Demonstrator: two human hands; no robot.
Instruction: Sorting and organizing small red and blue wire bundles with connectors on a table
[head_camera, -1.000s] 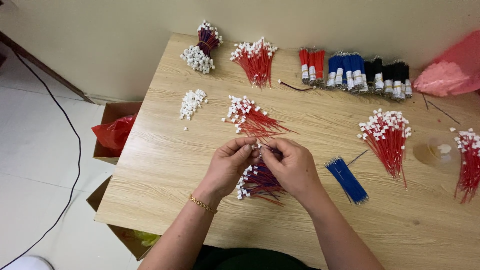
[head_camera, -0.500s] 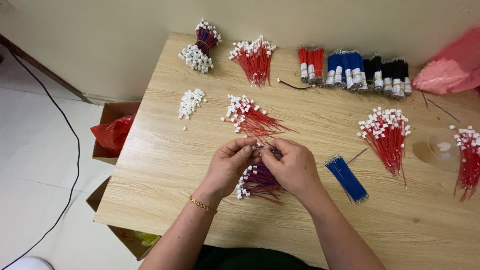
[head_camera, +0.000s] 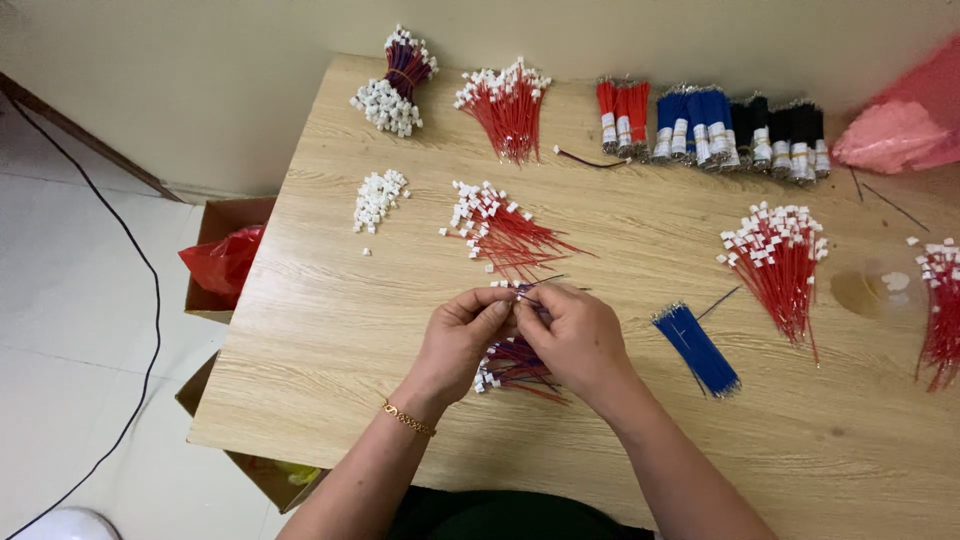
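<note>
My left hand (head_camera: 462, 338) and my right hand (head_camera: 578, 338) meet above the wooden table (head_camera: 330, 330), fingertips pinched together on a small white connector with a thin wire (head_camera: 524, 290) that sticks out to the right. Under both hands lies a small pile of red and blue wires with white connectors (head_camera: 508, 365). Just beyond my fingers is a loose fan of red wires with white connectors (head_camera: 500, 232). A gold bracelet sits on my left wrist.
A heap of loose white connectors (head_camera: 378, 197) lies at left, a blue wire bundle (head_camera: 698, 348) at right, more red wire bunches (head_camera: 778, 258) further right. Banded red, blue and black bundles (head_camera: 712, 125) line the far edge. Cardboard boxes (head_camera: 225, 262) stand beside the table's left edge.
</note>
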